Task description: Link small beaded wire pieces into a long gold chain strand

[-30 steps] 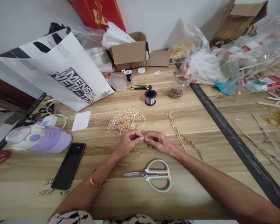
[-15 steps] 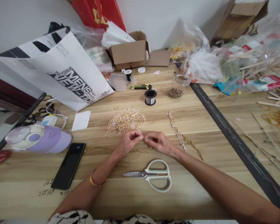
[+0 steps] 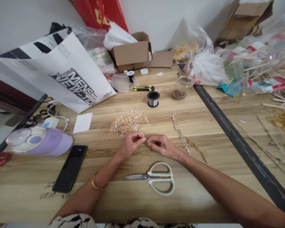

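Observation:
My left hand [image 3: 131, 144] is closed in a pinch at the near edge of a heap of small gold and silver beads or links [image 3: 128, 123]. Facing it, fingertips a small gap away, my right hand [image 3: 161, 145] pinches too. What either hand holds is too fine to make out. A thin gold beaded strand [image 3: 102, 150] lies on the table and passes behind my left wrist. To the right of my right hand lie a silver chain [image 3: 181, 136] and a gold chain [image 3: 195, 146], joined near the top. White-handled scissors [image 3: 154, 178] lie below both hands, blades pointing left.
Beyond the heap are a wire spool [image 3: 153, 99], a yellow-black utility knife [image 3: 143, 88] and a clear jar [image 3: 182, 87] with beads. At left lie a phone [image 3: 70, 168] and a purple bottle [image 3: 41, 141]. A black strip [image 3: 228, 136] crosses the table at right.
My hands keep nearly the same place and pinched pose; the gap between the fingertips is very slightly wider. Nothing else has visibly moved.

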Demonstrator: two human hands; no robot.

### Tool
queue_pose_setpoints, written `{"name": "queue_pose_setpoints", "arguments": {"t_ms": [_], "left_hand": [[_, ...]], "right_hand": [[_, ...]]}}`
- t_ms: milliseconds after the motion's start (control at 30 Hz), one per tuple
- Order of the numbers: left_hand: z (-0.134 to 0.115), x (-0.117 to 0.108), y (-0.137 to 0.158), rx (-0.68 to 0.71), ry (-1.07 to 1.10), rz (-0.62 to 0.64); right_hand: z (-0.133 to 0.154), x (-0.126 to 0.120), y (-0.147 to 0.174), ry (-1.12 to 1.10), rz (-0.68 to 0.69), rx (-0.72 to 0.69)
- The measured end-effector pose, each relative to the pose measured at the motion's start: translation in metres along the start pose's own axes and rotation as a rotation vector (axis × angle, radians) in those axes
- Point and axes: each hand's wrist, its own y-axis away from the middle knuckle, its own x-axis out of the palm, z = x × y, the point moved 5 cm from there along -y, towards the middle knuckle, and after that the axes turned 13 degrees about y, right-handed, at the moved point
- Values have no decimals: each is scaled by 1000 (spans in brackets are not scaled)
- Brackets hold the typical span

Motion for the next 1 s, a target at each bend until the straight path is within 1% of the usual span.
{"name": "queue_pose_setpoints", "arguments": {"t_ms": [533, 1000], "left_hand": [[3, 0, 0, 14, -3, 7], [0, 1, 0, 10, 7, -2]], "right_hand": [[-2, 1, 0, 0, 2, 13], [-1, 0, 0, 5, 7, 19]]}}
